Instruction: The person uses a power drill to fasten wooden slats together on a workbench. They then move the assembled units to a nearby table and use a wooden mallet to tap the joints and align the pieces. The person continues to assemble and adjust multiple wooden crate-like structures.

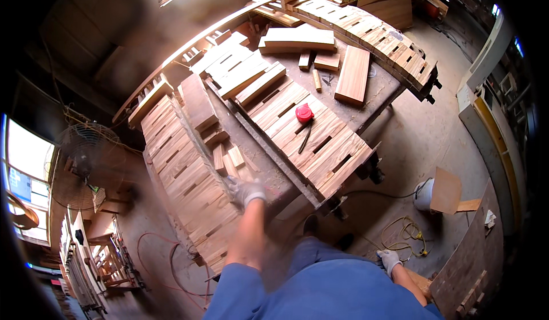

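My left hand (247,191), in a pale work glove, reaches to the inner edge of the left slotted wood panel (189,183). Its fingers look stretched out, though slightly blurred, beside several small wood blocks (235,156). Low on my right side hangs my right hand (389,260), gloved too; its fingers are too small to read, and whether they hold anything is unclear. On the middle slotted panel (274,114) rest a red tape measure (304,113) and a dark pencil-like stick (305,139). Two loose boards (261,84) lie across that panel farther back.
Thick boards (353,75) lie on the worktable (380,94), near a third slotted panel (366,28). Clamp ends (374,168) jut past the panels. A yellow cord (409,237) and a white bucket (423,195) stand on the right floor; a red hose (140,248) loops at left.
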Demonstrator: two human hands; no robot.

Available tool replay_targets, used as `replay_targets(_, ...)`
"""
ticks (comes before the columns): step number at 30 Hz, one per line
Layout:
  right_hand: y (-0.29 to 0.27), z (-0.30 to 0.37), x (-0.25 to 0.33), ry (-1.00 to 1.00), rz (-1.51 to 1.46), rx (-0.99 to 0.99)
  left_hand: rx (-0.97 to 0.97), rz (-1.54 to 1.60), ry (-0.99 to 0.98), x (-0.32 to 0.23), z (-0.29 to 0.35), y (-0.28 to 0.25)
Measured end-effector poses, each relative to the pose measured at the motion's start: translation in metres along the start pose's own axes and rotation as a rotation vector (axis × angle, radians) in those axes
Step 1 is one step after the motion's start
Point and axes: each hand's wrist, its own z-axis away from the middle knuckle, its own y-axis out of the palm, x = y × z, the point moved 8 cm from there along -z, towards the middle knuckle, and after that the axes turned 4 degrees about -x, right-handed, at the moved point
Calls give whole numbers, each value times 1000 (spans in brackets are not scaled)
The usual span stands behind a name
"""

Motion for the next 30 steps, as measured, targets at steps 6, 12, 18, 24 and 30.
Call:
replay_targets(6,8,-7,9,-26,-118,43,21,-121,-112,5,36,6)
replay_targets(12,15,-4,8,-6,11,48,71,-110,-249,14,61,-12)
replay_targets(18,8,-15,-4,15,-9,54,38,-74,-256,6,26,-11)
replay_targets(24,-3,-51,-27,-51,-48,46,-143,-152,357,-18,30,-6)
replay_targets(30,-8,-8,80,-313,62,-43,146,-505,1020,-27,49,29)
